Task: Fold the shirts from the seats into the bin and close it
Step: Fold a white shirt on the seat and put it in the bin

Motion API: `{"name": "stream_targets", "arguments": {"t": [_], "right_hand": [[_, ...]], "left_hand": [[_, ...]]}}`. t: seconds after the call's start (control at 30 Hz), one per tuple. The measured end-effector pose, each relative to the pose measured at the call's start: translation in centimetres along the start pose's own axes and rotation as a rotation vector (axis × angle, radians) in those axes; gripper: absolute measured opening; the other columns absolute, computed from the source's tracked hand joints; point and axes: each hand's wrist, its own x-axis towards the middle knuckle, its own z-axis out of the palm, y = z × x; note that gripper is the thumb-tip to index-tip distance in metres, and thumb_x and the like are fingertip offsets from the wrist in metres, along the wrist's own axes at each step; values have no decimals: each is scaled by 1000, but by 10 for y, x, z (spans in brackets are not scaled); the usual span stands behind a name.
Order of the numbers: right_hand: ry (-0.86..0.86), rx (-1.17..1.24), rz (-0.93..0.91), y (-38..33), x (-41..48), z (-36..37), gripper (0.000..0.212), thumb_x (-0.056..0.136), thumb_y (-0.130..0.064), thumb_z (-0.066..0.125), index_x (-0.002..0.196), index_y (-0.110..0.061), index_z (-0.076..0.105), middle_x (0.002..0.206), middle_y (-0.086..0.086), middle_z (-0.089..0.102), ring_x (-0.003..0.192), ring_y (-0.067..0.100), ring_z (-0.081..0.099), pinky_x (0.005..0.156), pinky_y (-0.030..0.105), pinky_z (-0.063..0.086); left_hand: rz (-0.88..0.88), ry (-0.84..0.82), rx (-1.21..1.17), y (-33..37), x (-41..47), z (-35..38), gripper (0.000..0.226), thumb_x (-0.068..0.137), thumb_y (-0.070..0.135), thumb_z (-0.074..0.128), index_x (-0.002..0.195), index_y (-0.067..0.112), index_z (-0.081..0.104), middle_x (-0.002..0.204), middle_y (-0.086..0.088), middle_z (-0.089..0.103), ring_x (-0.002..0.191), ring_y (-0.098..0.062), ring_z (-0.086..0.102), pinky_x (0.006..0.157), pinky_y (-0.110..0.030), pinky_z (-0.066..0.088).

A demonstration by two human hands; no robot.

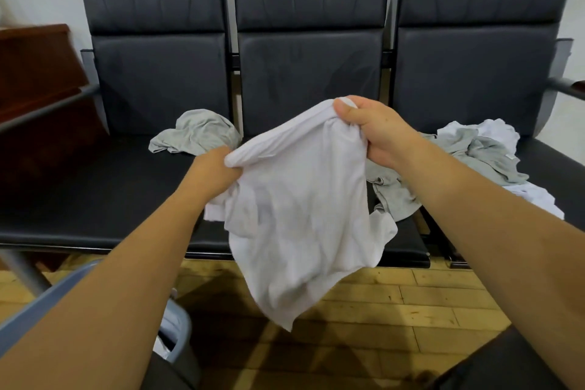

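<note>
A white shirt hangs in the air in front of the middle seat, held by both hands along its top edge. My left hand grips the left corner and my right hand grips the upper right corner, higher up. A crumpled grey shirt lies at the back of the left seat. A heap of grey and white shirts is spread over the right seat and the gap beside it. The grey-blue bin stands at the lower left, partly hidden by my left forearm, with white fabric inside.
Three joined black seats with high backs stand against a white wall. A dark wooden cabinet is at the left. Metal armrests stick out at both ends. The floor in front is light wooden planks.
</note>
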Motion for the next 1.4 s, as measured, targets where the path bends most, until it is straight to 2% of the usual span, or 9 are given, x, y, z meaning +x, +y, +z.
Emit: {"name": "stream_targets", "arguments": {"t": [0.27,0.4,0.5,0.6,0.7,0.83,0.97,1.23,1.4], "right_hand": [[39,-207,67,12,0,-3,22,84,-11,77,100,-13,62,103,5,67,96,22,67,75,33,59],[-289,-364,67,10,-13,20,60,80,-28,82,133,-36,56,127,-10,59,115,13,62,88,27,56],[-495,-366,170,16,-22,41,45,83,-28,79,125,-28,63,120,-3,70,110,17,68,92,33,57],[-393,-173,287,25,-18,49,43,84,-23,79,121,-6,66,113,13,73,105,27,71,93,44,57],[-223,177,443,27,-8,44,46,85,-18,77,125,1,64,118,20,70,107,32,70,91,47,57],[-119,402,526,25,-1,32,38,91,-23,71,123,-5,65,113,20,72,102,35,70,89,48,56],[-106,309,537,27,0,18,30,96,-25,65,118,-5,67,107,14,75,89,26,75,80,40,61],[-37,46,517,37,4,-19,21,90,8,62,111,5,61,110,15,70,102,24,67,82,32,59],[109,106,493,42,5,-36,29,95,-14,65,123,-7,60,116,11,70,103,24,68,73,41,61]], "left_hand": [[-263,-402,-1104,10,-9,-15,37,90,24,69,123,8,68,118,-12,73,114,-29,68,104,-45,49],[-363,-555,-1225,35,-15,-7,32,90,20,67,119,6,70,114,-16,73,102,-28,71,92,-40,54],[-463,-660,-1298,48,-19,-1,25,102,10,51,125,4,60,121,-15,66,96,-17,64,78,-13,51],[-435,-677,-1475,50,-20,6,41,103,31,50,126,-1,60,123,-16,68,106,-26,70,94,-32,53],[-327,-743,-1722,35,-14,18,88,90,72,48,145,4,48,144,-22,54,133,-40,52,118,-51,32],[-110,-888,-1284,35,-26,23,87,74,65,73,142,14,54,140,-13,60,129,-33,57,107,-50,45],[-110,-713,-1201,33,-22,19,47,84,22,74,128,9,65,131,-13,67,121,-29,64,97,-40,54],[-410,-330,-1368,11,-9,1,46,94,19,66,137,8,54,116,-13,73,104,-29,72,79,-43,58],[-575,-249,-1528,-3,-7,-10,31,96,14,55,125,6,63,113,-13,72,99,-28,68,79,-43,54]]}}
